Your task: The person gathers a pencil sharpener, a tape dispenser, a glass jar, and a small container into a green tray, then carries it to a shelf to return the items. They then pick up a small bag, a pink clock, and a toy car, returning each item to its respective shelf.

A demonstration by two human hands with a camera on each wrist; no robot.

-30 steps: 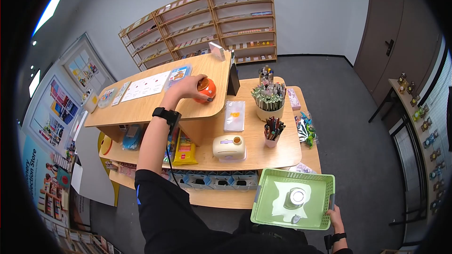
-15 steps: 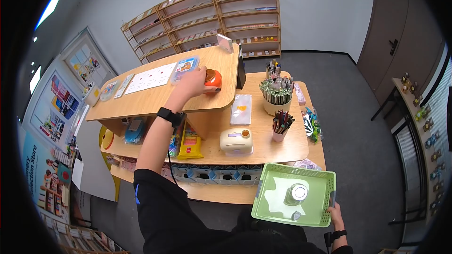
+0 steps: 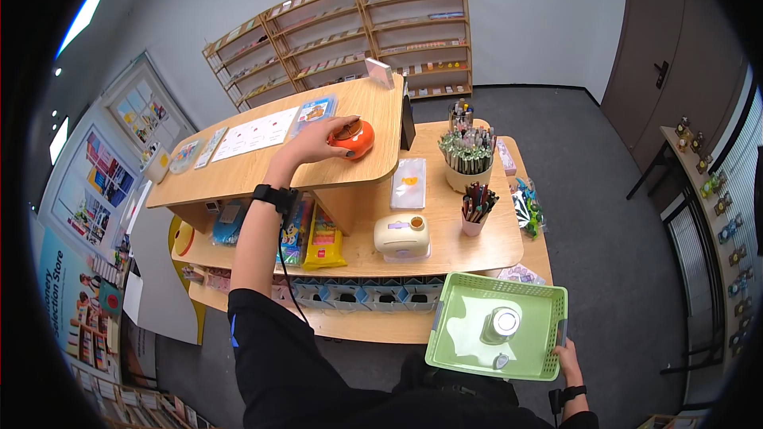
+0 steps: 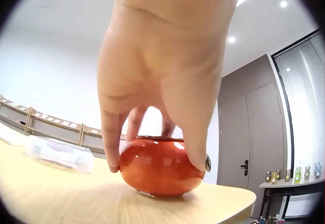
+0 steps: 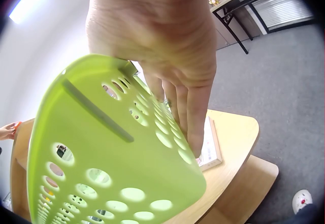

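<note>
My left hand (image 3: 322, 141) reaches over the upper wooden shelf top (image 3: 270, 160) and grips a round, glossy orange pot (image 3: 359, 141) with an open brown top. Seen from the left wrist, thumb and fingers (image 4: 112, 148) straddle the pot (image 4: 161, 170), whose underside is right at the wood. Low on the right, my right hand (image 3: 567, 361) grips the end rim of a green plastic basket (image 3: 548, 322); the right wrist view has its fingers (image 5: 195, 112) along the basket's perforated end wall. In the basket are a white-lidded jar (image 3: 502, 324) and a small grey item (image 3: 501, 361).
The lower counter bears a cream pencil sharpener (image 3: 402, 237), a plastic packet (image 3: 408, 183), a pink pen cup (image 3: 472, 226) and a planter of pens (image 3: 467, 176). A clear case (image 3: 315, 110) and a white sheet (image 3: 256, 132) lie left of the pot. Bookshelves (image 3: 342, 28) line the far wall.
The left hand has turned slightly around the orange pot, leaving more of its right side in sight. The pot has shifted slightly left on the shelf top. Basket and right hand look the same.
</note>
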